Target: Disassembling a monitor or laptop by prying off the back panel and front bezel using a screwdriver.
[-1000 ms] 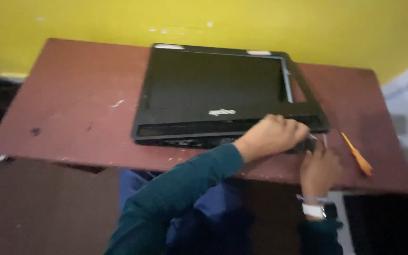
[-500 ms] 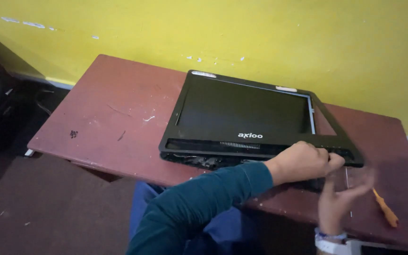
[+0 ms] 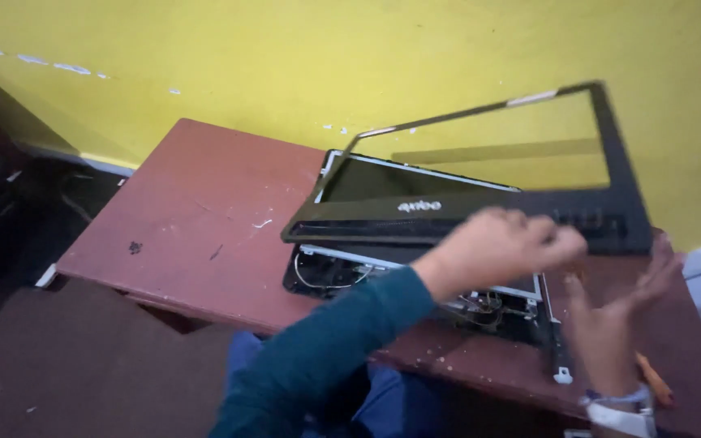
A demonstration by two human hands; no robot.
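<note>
Black screen bezel (image 3: pixel 480 212) lifted off the laptop, held tilted in the air above it, near edge low and far edge raised toward the yellow wall (image 3: pixel 285 57). Long axis left to right, running slightly uphill to the right. Open frame, wall visible through the middle.

Left hand (image 3: pixel 501 247) closed on the bezel's lower bar near its right half, fingers motion-blurred; teal sleeve (image 3: pixel 326 349) reaching in from the bottom. Right hand (image 3: pixel 614 316) open, fingers spread wide, palm toward the bezel's right lower corner, just beside it; touching or not, cannot tell because of blur. White wristband (image 3: pixel 618 410) on that wrist, partly cut off at the bottom edge.

Laptop lid (image 3: pixel 415 243) lying flat on the red-brown bench (image 3: pixel 196 227), screen panel (image 3: pixel 391 180) mostly hidden behind the bezel's lower bar. Exposed hinge area along the near edge, with loose wires (image 3: pixel 326 272) and small metal parts, detail hard to make out. Orange tool (image 3: pixel 655 380) on the bench at the right, half hidden behind the right wrist.
</note>
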